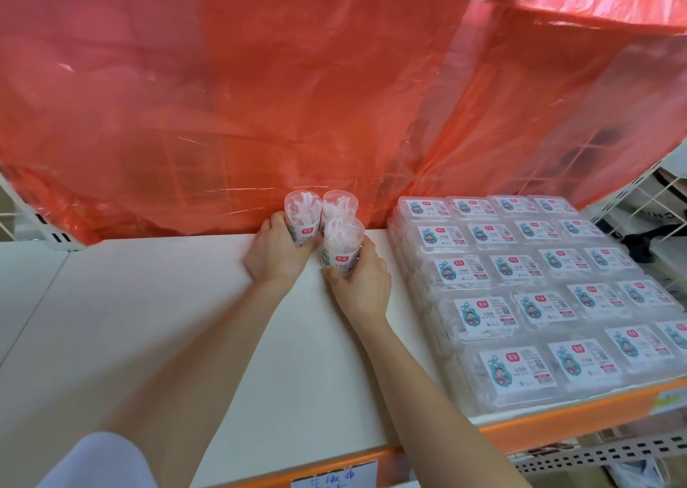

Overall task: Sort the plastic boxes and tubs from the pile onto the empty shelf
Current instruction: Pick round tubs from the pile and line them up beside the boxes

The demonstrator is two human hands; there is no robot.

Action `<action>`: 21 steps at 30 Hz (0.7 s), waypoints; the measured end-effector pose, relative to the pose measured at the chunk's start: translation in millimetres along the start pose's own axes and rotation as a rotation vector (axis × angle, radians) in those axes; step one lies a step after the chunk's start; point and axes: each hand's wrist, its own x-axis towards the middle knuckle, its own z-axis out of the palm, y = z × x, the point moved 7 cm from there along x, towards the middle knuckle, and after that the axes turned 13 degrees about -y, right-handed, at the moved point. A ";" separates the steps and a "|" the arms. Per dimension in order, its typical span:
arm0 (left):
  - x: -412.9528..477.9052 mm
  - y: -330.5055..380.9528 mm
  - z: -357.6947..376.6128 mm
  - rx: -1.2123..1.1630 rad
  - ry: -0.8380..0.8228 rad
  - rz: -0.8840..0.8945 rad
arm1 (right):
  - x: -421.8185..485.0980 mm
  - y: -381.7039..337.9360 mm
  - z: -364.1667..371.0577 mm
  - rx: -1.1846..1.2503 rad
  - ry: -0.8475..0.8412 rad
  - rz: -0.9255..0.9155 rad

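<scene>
At the shelf's [178, 339] back edge, the left hand [277, 255] curls its fingers round the left tub [303, 214], and the right hand [362, 281] grips the front tub [342, 244]. Probably light, slick and tippy: hold low on the walls.

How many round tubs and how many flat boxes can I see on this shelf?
Round tubs: 3
Flat boxes, labelled tops showing: 20
Total: 23
</scene>
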 end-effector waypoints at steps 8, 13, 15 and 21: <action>0.1 0.7 -1.4 -0.008 -0.010 -0.014 | 0.5 -0.4 -0.2 -0.018 0.003 0.002; -3.2 -1.9 -2.6 -0.087 -0.060 0.013 | -0.3 -1.1 -1.4 0.001 -0.003 0.008; -6.3 -4.1 -4.4 -0.117 -0.075 0.041 | -0.7 -0.8 -1.4 0.011 -0.005 0.015; -23.3 -12.7 -15.6 -0.108 -0.079 0.124 | -4.3 -2.1 -1.0 0.091 -0.033 0.034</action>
